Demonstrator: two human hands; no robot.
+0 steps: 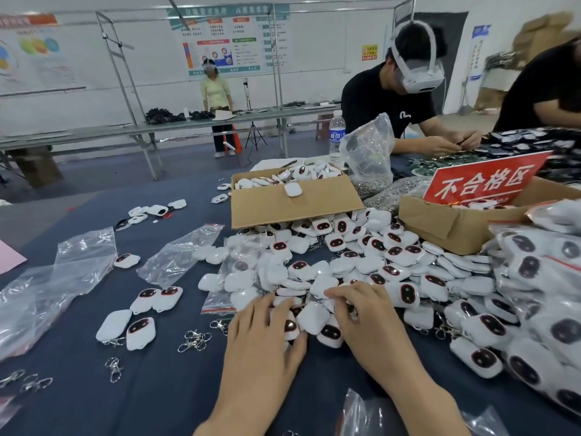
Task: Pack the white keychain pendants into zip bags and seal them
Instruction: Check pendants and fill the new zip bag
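At the table's (157, 388) near edge, left hand (264, 338) fingers spread on pendants (314, 317), right hand (367, 319) fingers curled, grip indeterminate; gathering apparently underway, next requiring a zip bag (176, 256).

The left forearm (248, 394) and right forearm (418, 388) are bare along all that shows; the left grip (264, 330) and right grip (366, 313) are bare hands; nails too blurred to tell.

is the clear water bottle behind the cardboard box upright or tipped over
Upright: the clear plastic water bottle stands vertical, white cap on top.
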